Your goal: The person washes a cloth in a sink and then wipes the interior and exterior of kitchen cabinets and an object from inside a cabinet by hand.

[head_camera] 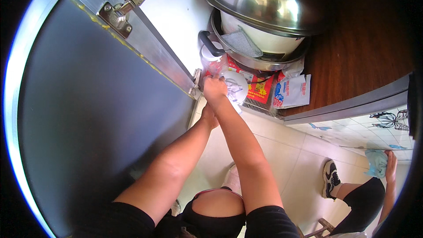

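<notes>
My right hand (216, 90) is at the front of a cupboard, fingers curled, beside the lower hinge of the door. Against its right side is a round white object (242, 84) with crumpled, printed white material (233, 90) in front of it. Whether the fingers grip either one is hidden. My left hand (209, 116) is just below, partly covered by my right wrist, and its fingers cannot be made out. Behind my hands is a clear jar with a white lid (212, 51).
The grey cupboard door (109, 132) stands open on the left, its metal hinge (120, 19) exposed. A large pot with a domed steel lid (264, 3) sits inside, near red printed packaging (261, 89) and a white packet (292, 91). Another person's hand (391, 165) holds a light-blue cloth (376, 163).
</notes>
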A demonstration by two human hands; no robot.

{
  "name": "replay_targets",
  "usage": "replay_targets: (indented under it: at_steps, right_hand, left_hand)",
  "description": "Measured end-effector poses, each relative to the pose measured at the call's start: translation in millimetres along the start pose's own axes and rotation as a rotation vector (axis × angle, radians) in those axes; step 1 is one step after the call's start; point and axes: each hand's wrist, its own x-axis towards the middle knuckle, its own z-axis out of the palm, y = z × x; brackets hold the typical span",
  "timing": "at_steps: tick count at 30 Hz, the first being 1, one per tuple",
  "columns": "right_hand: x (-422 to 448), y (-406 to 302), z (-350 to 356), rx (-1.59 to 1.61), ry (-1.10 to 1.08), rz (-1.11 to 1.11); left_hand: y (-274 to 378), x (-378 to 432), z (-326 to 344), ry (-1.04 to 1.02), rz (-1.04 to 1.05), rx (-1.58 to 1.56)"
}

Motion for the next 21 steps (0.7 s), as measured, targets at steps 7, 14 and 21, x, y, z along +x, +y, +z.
replay_targets:
  at_steps: [7, 14, 21]
  right_hand:
    - [-12, 8, -78, 0.142, -0.382, 0.024]
    - [-1, 71, -11, -0.203, 0.128, 0.055]
    - [-17, 52, -53, -0.207, -0.264, -0.281]
  left_hand:
    - [8, -21, 8, 0.209, -0.053, -0.034]
    - [-31, -15, 15, 0.249, -0.036, 0.118]
    - [-9, -17, 3, 0.190, -0.096, 0.197]
